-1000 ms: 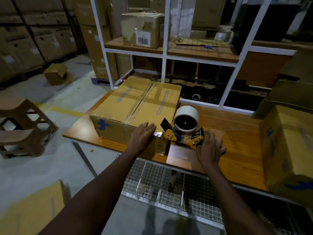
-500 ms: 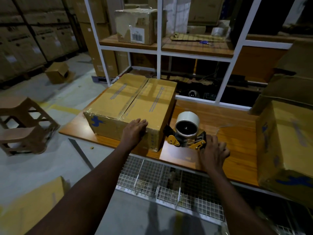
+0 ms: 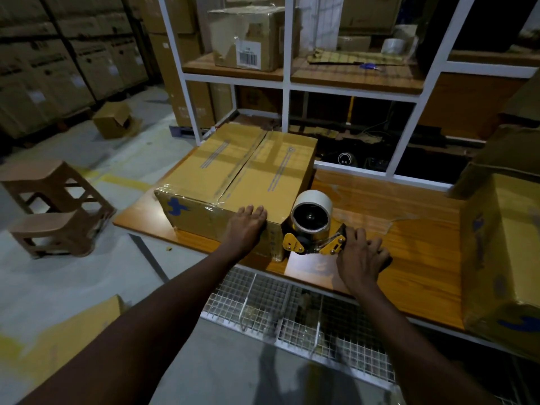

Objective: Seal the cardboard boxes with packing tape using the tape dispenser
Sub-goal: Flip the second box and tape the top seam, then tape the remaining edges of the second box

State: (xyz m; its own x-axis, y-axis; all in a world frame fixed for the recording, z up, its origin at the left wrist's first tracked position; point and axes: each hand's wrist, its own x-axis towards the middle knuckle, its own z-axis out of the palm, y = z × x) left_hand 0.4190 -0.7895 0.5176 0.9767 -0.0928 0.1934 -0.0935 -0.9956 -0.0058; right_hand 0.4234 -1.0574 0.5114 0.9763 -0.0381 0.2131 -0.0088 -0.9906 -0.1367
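A closed cardboard box with clear tape along its top seam lies on the wooden table. My left hand rests flat against the box's near top edge, fingers straight. A yellow tape dispenser carrying a white tape roll sits at the box's near right corner. My right hand grips the dispenser's handle, which my fingers hide. Whether tape joins the dispenser to the box is not visible.
A second cardboard box stands at the table's right end. White shelving behind holds a labelled box. A wire basket hangs under the table's front edge. Brown stools stand on the floor at left.
The dispenser has come down from the box's top edge to its near right corner, my right hand with it. My left hand stays on the box's near edge.
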